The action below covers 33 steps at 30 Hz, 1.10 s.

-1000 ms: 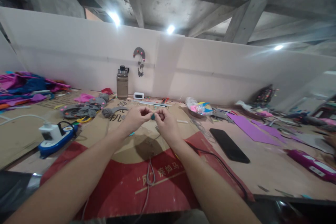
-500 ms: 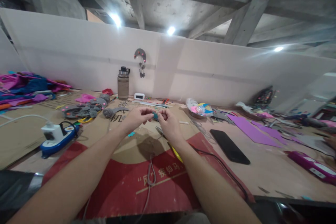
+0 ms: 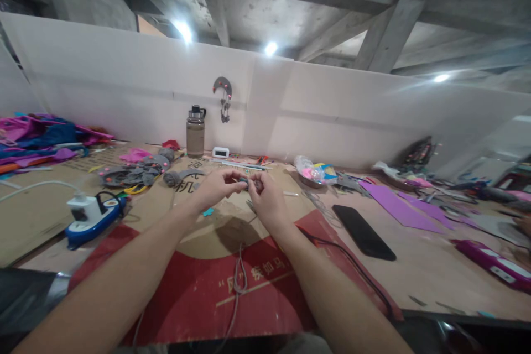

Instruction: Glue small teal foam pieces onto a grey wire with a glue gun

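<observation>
And now the small teal piece (image 3: pixel 243 180), plain to see a half-second back, shows only as a sliver as your fingertips close around it. Your left hand (image 3: pixel 215 189) and right hand (image 3: pixel 266 197) both pinch it, nearly meeting above the cardboard (image 3: pixel 199 240). So the work looks to be at a close, fiddly stage, its exact fold too small to tell. Below, the blue scrap (image 3: pixel 208 212) lies just where it was.
</observation>
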### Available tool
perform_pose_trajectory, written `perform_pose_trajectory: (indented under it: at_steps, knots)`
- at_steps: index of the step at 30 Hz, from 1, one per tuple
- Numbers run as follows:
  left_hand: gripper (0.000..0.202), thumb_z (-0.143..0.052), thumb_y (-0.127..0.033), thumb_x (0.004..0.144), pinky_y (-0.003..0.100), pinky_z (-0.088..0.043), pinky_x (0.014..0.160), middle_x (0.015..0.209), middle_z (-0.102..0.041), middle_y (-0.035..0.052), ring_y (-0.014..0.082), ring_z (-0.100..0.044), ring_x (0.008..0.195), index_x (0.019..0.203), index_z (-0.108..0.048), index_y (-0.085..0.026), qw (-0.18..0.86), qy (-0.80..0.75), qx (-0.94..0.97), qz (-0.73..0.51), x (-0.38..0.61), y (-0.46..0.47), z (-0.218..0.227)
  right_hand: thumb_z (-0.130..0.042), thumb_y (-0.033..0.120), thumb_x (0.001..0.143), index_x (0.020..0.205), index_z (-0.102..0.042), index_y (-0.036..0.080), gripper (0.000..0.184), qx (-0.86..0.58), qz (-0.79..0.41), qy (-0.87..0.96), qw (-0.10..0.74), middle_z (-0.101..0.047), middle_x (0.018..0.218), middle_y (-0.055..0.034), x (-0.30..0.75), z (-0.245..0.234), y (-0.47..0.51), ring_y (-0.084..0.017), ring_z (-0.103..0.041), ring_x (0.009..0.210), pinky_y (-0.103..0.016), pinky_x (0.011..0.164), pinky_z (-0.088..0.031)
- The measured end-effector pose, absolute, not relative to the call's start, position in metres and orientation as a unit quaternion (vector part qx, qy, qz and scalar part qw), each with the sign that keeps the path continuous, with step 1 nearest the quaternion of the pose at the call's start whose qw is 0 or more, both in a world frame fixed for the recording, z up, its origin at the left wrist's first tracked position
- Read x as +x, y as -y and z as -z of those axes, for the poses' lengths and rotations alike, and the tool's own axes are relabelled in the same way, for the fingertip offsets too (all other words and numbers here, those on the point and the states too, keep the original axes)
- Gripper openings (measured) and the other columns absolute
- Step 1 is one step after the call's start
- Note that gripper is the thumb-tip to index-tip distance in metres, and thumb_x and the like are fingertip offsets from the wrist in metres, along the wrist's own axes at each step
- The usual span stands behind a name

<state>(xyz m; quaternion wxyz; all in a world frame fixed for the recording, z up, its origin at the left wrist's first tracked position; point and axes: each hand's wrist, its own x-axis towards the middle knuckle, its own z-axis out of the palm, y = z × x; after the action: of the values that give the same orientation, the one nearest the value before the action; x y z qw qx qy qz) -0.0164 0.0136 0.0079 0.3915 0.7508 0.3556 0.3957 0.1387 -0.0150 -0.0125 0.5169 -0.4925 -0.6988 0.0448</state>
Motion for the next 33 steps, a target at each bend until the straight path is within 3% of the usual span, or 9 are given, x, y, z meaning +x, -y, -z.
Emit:
perform_pose_trajectory:
  at_steps: [9,15,26,33]
  knots:
    - [0.027,-0.058,-0.033,0.074,0.024,-0.043,0.057,0.068,-0.06,0.0026,0.0104,-0.052,0.057,0.09,-0.064,-0.012,0.387,-0.303,0.763,-0.42,-0.014,-0.011,-0.009,-0.046,0.028,0.083,0.088,-0.056,0.019,0.015,-0.472,0.007,0.708,0.525,-0.054,0.073,-0.0014,0.139,0.014,0.016,-0.013,-0.047,0.065,-0.026,0.062,-0.035]
    - [0.029,-0.057,-0.038,0.076,0.023,-0.042,0.057,0.069,-0.06,0.0018,0.0102,-0.051,0.057,0.09,-0.065,-0.014,0.362,-0.301,0.764,-0.442,-0.014,-0.007,-0.011,-0.046,0.027,0.083,0.088,-0.056,0.019,0.014,-0.463,0.014,0.71,0.531,-0.053,0.074,-0.0016,0.139,0.013,0.018,-0.013,-0.045,0.066,-0.025,0.062,-0.035]
    - [0.027,-0.051,-0.037,0.08,0.021,-0.038,0.051,0.061,-0.059,0.0002,0.0104,-0.052,0.054,0.086,-0.066,-0.016,0.24,-0.344,0.803,-0.424,-0.016,-0.007,-0.01,-0.045,0.029,0.083,0.083,-0.055,0.018,0.015,-0.462,-0.061,0.703,0.538,-0.051,0.068,0.0008,0.138,0.013,0.016,-0.012,-0.043,0.062,-0.024,0.06,-0.033]
    - [0.021,-0.05,-0.03,0.081,0.022,-0.038,0.056,0.062,-0.06,0.0,0.0105,-0.052,0.058,0.083,-0.067,-0.017,0.15,-0.343,0.819,-0.435,-0.015,0.0,-0.015,-0.045,0.029,0.082,0.083,-0.054,0.018,0.014,-0.465,-0.086,0.7,0.534,-0.047,0.063,0.0026,0.138,0.015,0.014,-0.011,-0.041,0.058,-0.024,0.057,-0.032]
